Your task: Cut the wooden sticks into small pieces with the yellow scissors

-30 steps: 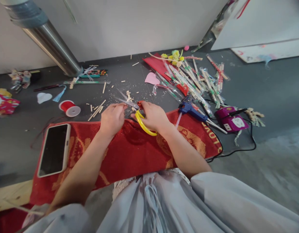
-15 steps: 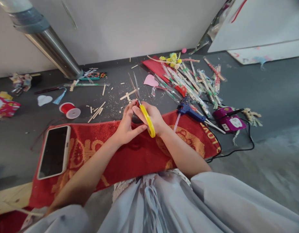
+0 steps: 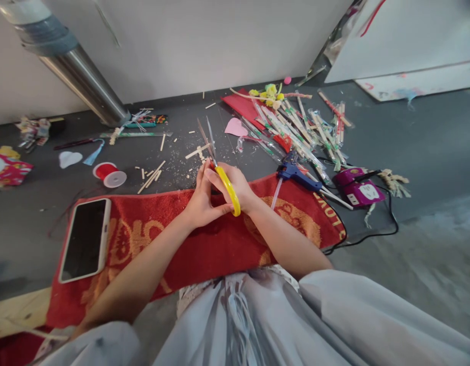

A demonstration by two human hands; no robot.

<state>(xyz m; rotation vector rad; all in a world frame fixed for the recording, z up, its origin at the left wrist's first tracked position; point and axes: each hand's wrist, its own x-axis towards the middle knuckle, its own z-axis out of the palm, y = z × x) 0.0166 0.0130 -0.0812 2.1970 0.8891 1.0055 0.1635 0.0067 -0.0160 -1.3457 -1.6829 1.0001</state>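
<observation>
A pair of scissors (image 3: 230, 190) with yellow handles points away from me, its blades slightly apart. My right hand (image 3: 235, 185) is closed around the handle from the right. From the left, my left hand (image 3: 202, 203) meets it, fingertips at the pivot and thumb reaching across to the yellow loop. Some of its fingertips are hidden. Just beyond the blades, a small cross-shaped piece of wooden sticks (image 3: 198, 151) lies on the dark tabletop (image 3: 174, 168) among cut bits. More cut wooden sticks (image 3: 153, 178) lie left of my hands.
A red towel (image 3: 204, 254) lies under my forearms, with a phone (image 3: 86, 239) on its left. Left stands a red ribbon spool (image 3: 110, 174). Right are a blue glue gun (image 3: 299, 175), a purple power block (image 3: 357, 188) with a cable, and wrapped chopsticks (image 3: 296, 127). A metal leg (image 3: 92, 84) rises behind.
The scissor blades have tilted a little to the left, and both hands have shifted very slightly with them. The view has moved slightly; the other things lie as before.
</observation>
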